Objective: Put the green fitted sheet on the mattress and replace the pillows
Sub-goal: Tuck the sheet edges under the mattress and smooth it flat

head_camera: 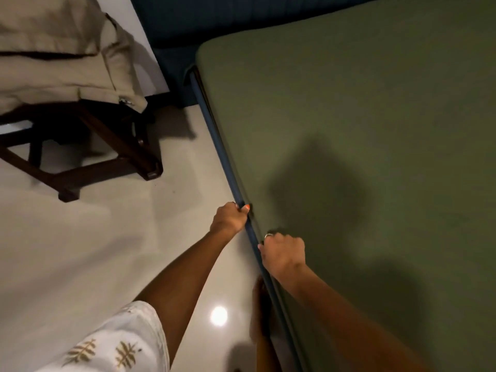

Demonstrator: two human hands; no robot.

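Floor [107, 251] open (left); chair [88, 146] beyond

The fitted sheet [362, 130] on the mattress is plain dull green, with dark shadows on it. The bed frame [214, 135] along its left edge is blue. The headboard [241, 14] at the top is dark blue. The floor [94, 237] is pale cream and shiny. The chair [112, 146] is dark brown wood. The pillows [53, 49] on it are beige. The sleeve [120, 342] is white with tan leaf shapes. One nail on the left hand [229, 217] is orange.
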